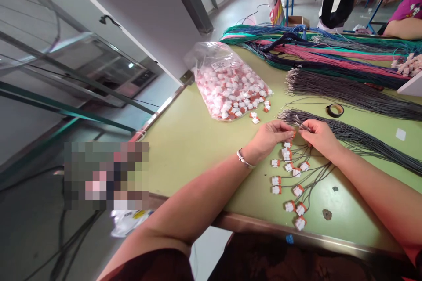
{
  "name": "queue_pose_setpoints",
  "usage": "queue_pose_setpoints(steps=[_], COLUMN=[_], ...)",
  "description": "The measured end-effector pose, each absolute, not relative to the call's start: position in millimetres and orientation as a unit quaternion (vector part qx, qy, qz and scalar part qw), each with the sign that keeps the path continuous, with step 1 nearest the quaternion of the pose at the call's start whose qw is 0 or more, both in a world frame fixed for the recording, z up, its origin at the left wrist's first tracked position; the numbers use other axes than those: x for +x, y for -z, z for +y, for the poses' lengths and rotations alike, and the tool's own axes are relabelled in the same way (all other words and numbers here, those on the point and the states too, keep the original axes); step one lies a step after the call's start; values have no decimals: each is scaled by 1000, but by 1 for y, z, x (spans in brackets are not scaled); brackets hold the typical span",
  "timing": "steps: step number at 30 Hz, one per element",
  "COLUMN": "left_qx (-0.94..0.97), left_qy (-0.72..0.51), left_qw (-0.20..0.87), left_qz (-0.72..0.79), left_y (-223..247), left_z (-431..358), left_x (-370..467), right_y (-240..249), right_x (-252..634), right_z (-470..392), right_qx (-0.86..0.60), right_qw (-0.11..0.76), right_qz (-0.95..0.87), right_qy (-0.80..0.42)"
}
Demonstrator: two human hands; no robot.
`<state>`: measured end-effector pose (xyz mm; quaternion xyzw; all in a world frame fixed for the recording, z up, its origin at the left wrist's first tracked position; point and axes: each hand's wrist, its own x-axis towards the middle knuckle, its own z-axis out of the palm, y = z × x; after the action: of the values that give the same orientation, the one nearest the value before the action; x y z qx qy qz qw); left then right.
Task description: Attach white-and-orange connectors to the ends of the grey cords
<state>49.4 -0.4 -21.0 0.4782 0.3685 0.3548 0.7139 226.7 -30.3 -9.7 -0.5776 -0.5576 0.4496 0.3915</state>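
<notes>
My left hand (271,137), with a bracelet at its wrist, pinches an orange and white connector (292,135) between thumb and fingertips. Close beside it on the right, my right hand (317,135) is closed on the metal-tipped ends of several dark wires (300,124). Below the hands, several white and orange connectors (297,190) with dark wires attached lie on the green table (171,153). Behind the hands is a bundle of dark wires (369,138). A clear plastic bag (227,83) full of connectors lies beyond my left hand, with a few loose connectors (255,117) near its opening.
A second dark wire bundle (349,92) and long coloured wires (310,52) lie across the back. A black tape roll (335,110) rests right of my hands. The table's metal edge (263,225) runs close to my body. People are at the upper right.
</notes>
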Motion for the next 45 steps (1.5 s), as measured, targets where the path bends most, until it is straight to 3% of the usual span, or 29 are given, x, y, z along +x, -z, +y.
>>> queue_pose_setpoints(steps=[7,10,12,18,21,26,29,34,45], left_qx=[776,787,755,789,766,576,445,362,373], left_qy=[-189,-292,-291,-204,-257,-333,-333,-348,-338], left_qw=[547,332,207,141,206,601,736,786,787], left_qz=[251,430,550,561,552,443,386,361,356], left_y=[-10,-14,-8,8,6,8,11,12,15], left_z=[-12,1,14,33,27,9,2,0,2], left_x=[34,19,8,-5,2,26,40,44,40], right_y=[6,4,2,6,9,9,8,9,8], right_x=[230,228,227,225,224,221,219,217,218], right_z=[-29,-31,-32,-33,-32,-32,-33,-33,-35], right_qx=[-575,-570,-566,-576,-585,-587,-587,-595,-587], right_qw=[440,434,440,435,420,424,425,406,393], right_qz=[-487,-484,-484,-495,-519,-547,-563,-587,-614], right_qy=[-489,-502,-502,-483,-459,-419,-397,-371,-351])
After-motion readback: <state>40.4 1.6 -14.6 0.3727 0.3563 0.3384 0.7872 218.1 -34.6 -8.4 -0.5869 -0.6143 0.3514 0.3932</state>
